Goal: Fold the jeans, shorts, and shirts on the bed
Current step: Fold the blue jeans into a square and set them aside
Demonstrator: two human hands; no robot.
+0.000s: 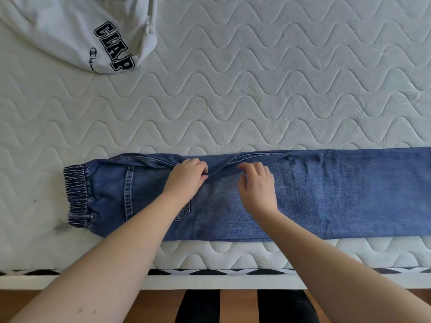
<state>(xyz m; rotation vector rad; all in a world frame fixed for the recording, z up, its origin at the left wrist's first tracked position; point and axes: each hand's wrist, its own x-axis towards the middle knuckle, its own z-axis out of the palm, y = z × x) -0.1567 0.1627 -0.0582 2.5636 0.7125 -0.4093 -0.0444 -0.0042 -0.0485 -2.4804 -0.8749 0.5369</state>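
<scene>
The big white bed [279, 78] has wavy stitched lines all over its top, and it is where the clothes lie so they can be folded flat. The blue jeans [326, 194] lie along the near edge of the bed, one leg on top of the other, with the stretchy waistband [78, 197] at the left and the legs going off the right side of the view. They look folded in half the long way already, so I think the next job is to fold them shorter. A pale grey shirt [70, 31] with big dark letters sits in the far left corner, well apart from the jeans, and it does not look folded yet. The left hand [186, 180] has its fingers curled and pinches a fold of denim near the crotch seam, likely to tuck that pointy bit in so the edge is straight. The right hand [256, 185] is just beside it, fingers bent and touching the cloth, but I cannot tell if it holds any.
</scene>
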